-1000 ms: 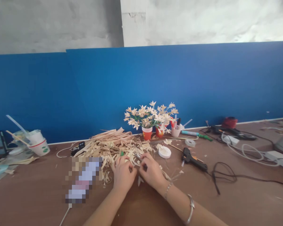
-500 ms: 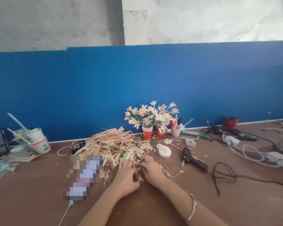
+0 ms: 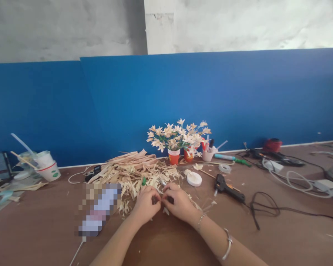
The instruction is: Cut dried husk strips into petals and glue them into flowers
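My left hand (image 3: 144, 204) and my right hand (image 3: 178, 202) meet fingertip to fingertip on the brown table (image 3: 280, 236), at the near edge of a pile of pale straw strips (image 3: 133, 170). Both hands are closed in a pinch around a small piece between them; it is too small to name. A dark bit shows under my right fingers. Behind the pile stand straw flowers (image 3: 179, 135) in two red cups (image 3: 173, 156).
A black glue gun (image 3: 227, 186) with its cable (image 3: 266, 208) lies right of my hands, a white tape roll (image 3: 194, 178) and a smaller roll (image 3: 224, 168) beyond. White cups (image 3: 47, 168) stand far left. More cables and a power strip (image 3: 326, 184) lie far right. A blue wall panel backs the table.
My hands have drawn closer together, from side by side on the straw to a joint pinch. They shifted slightly toward me and back. Nothing else moved.
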Motion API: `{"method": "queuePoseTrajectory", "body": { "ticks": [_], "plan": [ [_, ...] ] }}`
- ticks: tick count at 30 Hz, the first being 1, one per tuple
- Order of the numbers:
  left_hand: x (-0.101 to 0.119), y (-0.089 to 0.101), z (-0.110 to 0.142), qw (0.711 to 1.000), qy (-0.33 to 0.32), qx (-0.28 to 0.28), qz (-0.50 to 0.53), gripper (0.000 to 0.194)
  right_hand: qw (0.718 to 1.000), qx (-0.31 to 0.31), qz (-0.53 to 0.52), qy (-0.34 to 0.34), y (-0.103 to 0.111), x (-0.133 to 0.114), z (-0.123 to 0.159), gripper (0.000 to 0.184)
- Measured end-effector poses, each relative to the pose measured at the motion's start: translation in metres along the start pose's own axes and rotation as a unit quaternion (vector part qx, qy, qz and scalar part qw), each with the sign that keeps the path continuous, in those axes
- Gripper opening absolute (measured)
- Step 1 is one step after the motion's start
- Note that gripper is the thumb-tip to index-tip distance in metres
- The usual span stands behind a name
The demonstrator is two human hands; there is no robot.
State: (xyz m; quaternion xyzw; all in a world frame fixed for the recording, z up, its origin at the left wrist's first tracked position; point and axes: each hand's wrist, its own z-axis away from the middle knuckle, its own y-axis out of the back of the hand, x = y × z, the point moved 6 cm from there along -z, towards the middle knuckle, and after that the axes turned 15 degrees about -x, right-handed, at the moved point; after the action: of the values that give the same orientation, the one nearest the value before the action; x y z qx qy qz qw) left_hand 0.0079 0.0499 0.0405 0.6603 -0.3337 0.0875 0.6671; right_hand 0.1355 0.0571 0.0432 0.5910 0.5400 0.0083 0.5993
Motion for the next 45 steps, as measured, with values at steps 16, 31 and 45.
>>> {"method": "queuePoseTrajectory", "body": {
  "ticks": [16,31,45],
  "plan": [
    [0.005,0.003,0.001,0.999,-0.037,0.031,0.002,0.011,0.999,0.033,-0.010,-0.017,0.004,0.001,0.000,0.013],
    [0.008,0.000,0.003,0.992,0.033,0.125,-0.011,0.016,0.982,0.126,0.121,-0.072,0.001,-0.002,0.000,0.013],
    [0.011,0.005,0.004,0.993,0.032,0.107,-0.044,0.013,0.993,0.101,0.047,-0.035,0.009,0.004,0.000,0.010]
  ]
}}
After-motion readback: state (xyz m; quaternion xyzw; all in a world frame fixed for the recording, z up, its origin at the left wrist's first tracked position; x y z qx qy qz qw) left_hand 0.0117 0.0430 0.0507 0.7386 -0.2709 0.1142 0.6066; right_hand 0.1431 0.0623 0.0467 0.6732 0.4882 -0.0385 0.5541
